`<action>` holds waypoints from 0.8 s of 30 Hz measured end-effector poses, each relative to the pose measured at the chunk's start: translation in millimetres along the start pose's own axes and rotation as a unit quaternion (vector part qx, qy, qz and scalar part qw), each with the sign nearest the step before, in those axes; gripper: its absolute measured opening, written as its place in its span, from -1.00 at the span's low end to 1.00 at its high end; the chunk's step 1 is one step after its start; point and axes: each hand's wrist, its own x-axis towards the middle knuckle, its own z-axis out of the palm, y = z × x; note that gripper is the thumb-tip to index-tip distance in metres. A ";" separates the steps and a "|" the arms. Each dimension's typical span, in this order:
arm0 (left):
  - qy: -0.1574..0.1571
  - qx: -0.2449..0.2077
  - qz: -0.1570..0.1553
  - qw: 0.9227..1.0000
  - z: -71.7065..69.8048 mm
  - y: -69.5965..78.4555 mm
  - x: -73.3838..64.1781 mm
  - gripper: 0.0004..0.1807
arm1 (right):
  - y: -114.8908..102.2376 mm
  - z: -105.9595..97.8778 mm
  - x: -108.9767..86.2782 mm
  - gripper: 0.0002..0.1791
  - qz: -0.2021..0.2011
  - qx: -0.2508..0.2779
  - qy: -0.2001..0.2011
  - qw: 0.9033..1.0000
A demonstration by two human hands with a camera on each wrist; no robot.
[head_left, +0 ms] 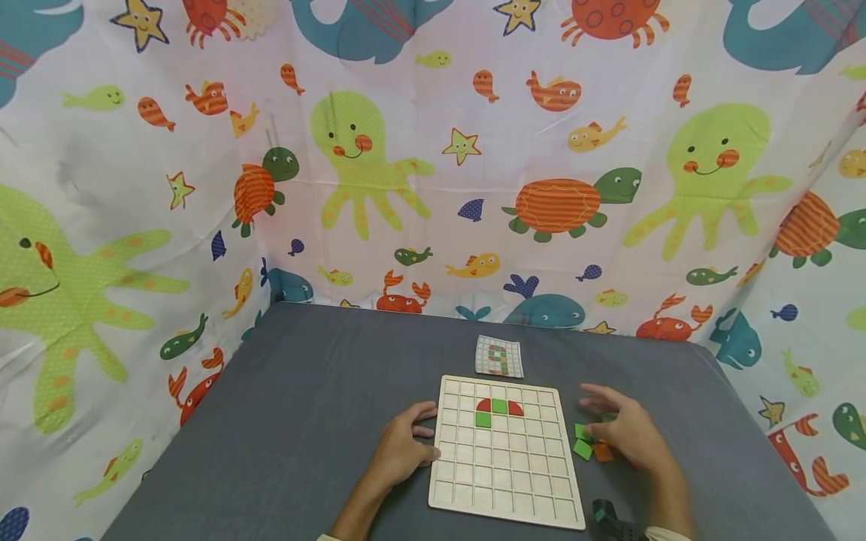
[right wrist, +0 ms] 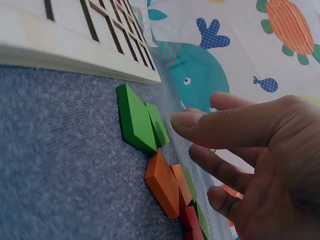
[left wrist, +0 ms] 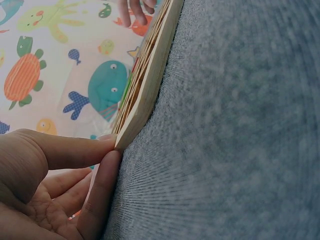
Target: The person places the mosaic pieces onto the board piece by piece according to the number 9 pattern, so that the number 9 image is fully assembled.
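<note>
A pale wooden grid board (head_left: 504, 473) lies flat on the table. Two green squares (head_left: 483, 419) and two red rounded pieces (head_left: 516, 409) sit in cells near its far side. At the board's left edge, my left hand (head_left: 399, 451) holds the rim with thumb and fingers; the left wrist view shows the fingertips (left wrist: 107, 142) right at the wood. To the right of the board, my right hand (head_left: 629, 428) hovers over loose pieces, thumb and fingers apart, nothing between them. Below it lie green tiles (right wrist: 135, 120), orange tiles (right wrist: 162, 185) and red tiles (right wrist: 191, 222).
Beyond the board lies a small printed card (head_left: 483, 357) with a coloured grid pattern. A dark device (head_left: 609, 518) sits by the right wrist at the near edge. Grey cloth (head_left: 304, 383) covers the table, and a sea-animal curtain (head_left: 419, 188) surrounds it on several sides.
</note>
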 end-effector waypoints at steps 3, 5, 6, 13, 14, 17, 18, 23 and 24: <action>0.001 -0.002 0.000 1.000 -0.3 0.3 0.3 -0.13 | 0.1 0.3 0.2 -0.15 0.012 -0.004 0.000 1.000; 0.000 -0.004 0.001 1.000 -0.6 0.5 0.4 -0.13 | 0.5 0.6 0.3 -0.16 0.017 -0.008 -0.001 1.000; 0.000 -0.004 0.000 1.000 -0.7 0.5 0.5 -0.13 | 0.7 0.7 0.4 -0.16 0.020 -0.011 -0.003 1.000; 0.001 -0.005 0.001 1.000 -0.6 -0.1 0.5 -0.13 | 1.3 1.6 2.2 -0.17 0.026 -0.024 -0.015 0.999; 0.001 -0.005 0.002 1.000 -0.6 0.0 0.5 -0.13 | 1.5 1.9 2.6 -0.18 0.029 -0.024 -0.015 0.999; 0.001 -0.004 0.003 1.000 -0.7 0.3 0.0 -0.13 | 1.8 3.1 2.7 -0.19 0.037 -0.025 -0.008 0.999; 0.000 -0.004 0.003 1.000 -0.7 0.3 -0.1 -0.13 | 1.9 3.3 2.5 -0.20 0.038 -0.026 -0.006 0.999; 0.000 -0.002 0.003 1.000 -0.5 0.0 0.0 -0.13 | 2.4 2.3 1.4 -0.19 0.032 -0.022 -0.011 0.999; 0.000 -0.003 0.004 1.000 -0.5 -0.2 0.2 -0.13 | 2.4 1.9 1.2 -0.19 0.029 -0.021 -0.014 0.999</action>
